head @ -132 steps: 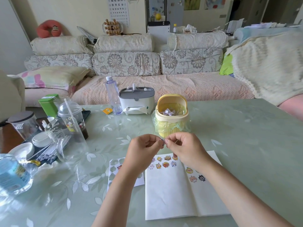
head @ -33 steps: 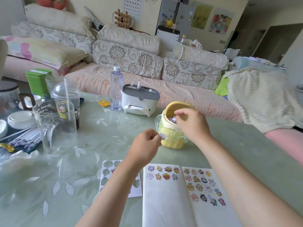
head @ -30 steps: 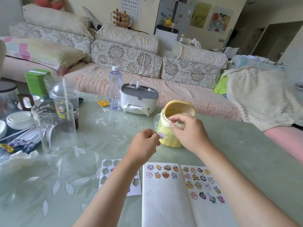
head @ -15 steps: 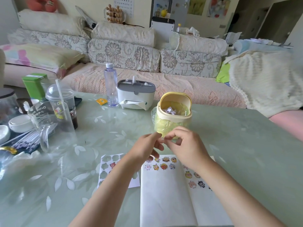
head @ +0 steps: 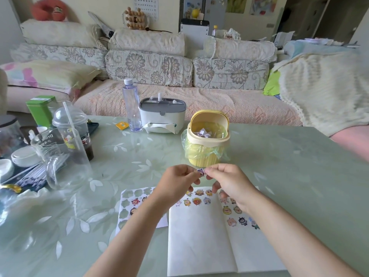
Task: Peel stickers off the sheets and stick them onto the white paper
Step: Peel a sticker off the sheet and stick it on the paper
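Note:
A folded white paper (head: 201, 240) lies open on the table in front of me, with several cartoon stickers stuck along its top and right page. To its left lies a sticker sheet (head: 131, 204) with many cut-out holes and a few stickers left; my left forearm covers part of it. My left hand (head: 175, 182) and my right hand (head: 229, 182) meet above the paper's top edge. Between their fingertips they pinch one small purple sticker (head: 200, 172).
A small yellow bin (head: 207, 144) lined with a bag, paper scraps inside, stands just beyond my hands. Behind it are a grey-white tissue box (head: 162, 116) and a water bottle (head: 130, 105). Glass jug (head: 61, 158), lidded cup and dishes crowd the left.
My right hand has come back from the yellow bin's opening to my left hand. Both hands now hold the small sticker over the paper. The camera tilted down a little.

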{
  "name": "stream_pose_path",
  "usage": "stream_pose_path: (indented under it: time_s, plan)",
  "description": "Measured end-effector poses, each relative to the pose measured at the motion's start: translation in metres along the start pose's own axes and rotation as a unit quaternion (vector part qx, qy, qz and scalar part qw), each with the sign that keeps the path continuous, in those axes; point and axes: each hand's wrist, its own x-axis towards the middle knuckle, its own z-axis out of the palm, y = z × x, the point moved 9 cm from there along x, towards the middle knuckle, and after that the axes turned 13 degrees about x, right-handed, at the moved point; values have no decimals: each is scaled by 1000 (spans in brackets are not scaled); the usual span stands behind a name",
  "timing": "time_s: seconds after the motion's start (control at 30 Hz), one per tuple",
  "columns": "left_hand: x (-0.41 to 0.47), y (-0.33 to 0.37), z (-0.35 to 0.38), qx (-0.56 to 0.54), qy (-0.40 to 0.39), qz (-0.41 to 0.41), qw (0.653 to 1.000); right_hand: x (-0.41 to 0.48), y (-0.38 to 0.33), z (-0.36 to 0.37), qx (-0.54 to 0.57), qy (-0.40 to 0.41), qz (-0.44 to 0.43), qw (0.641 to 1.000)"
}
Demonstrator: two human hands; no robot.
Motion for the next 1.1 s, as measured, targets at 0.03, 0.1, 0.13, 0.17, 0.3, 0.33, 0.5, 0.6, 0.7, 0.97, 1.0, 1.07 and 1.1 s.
stream_pose_path:
  time_s: [0.03,0.1,0.13,0.17,0.3,0.33,0.5,0.6,0.7,0.97,1.0,1.07,1.1]
  plan:
    - [0,-1,0,11,1,0,1000,-1,-3,-1,-23,6,-18,1000]
    - [-1,-3,1,45,-2,5,999,-2,-12,-4,-80,17,-62,995]
    - [-2,-3,1,71,-2,11,997,-2,-15,-5,-114,17,-88,989]
    - [-2,-3,1,100,-4,20,995,-2,-18,-4,-142,12,-110,984]
    - [-7,-2,1,157,-12,43,987,-1,-15,4,-217,-25,-123,968]
    - [-8,-3,-1,164,-11,44,985,-1,-13,6,-220,-33,-115,968]
    - [-10,-14,-11,-8,-2,-24,1000,-2,-8,13,-106,-33,-72,991]
    - [-14,-19,-11,-99,-17,-62,993,-2,5,15,66,-4,3,998]
    - [-18,-16,-9,-51,-17,-32,998,-3,20,21,155,13,70,985]
    - [-16,-19,-23,47,32,12,998,-6,7,26,-15,5,-14,1000]
    - [-16,-20,-24,91,33,21,995,-6,1,26,-62,2,-50,997]
    - [-19,-21,-24,154,22,35,987,-7,-7,28,-132,-9,-104,986]
    - [-20,-20,-24,165,13,41,985,-7,-9,30,-153,-22,-119,981]
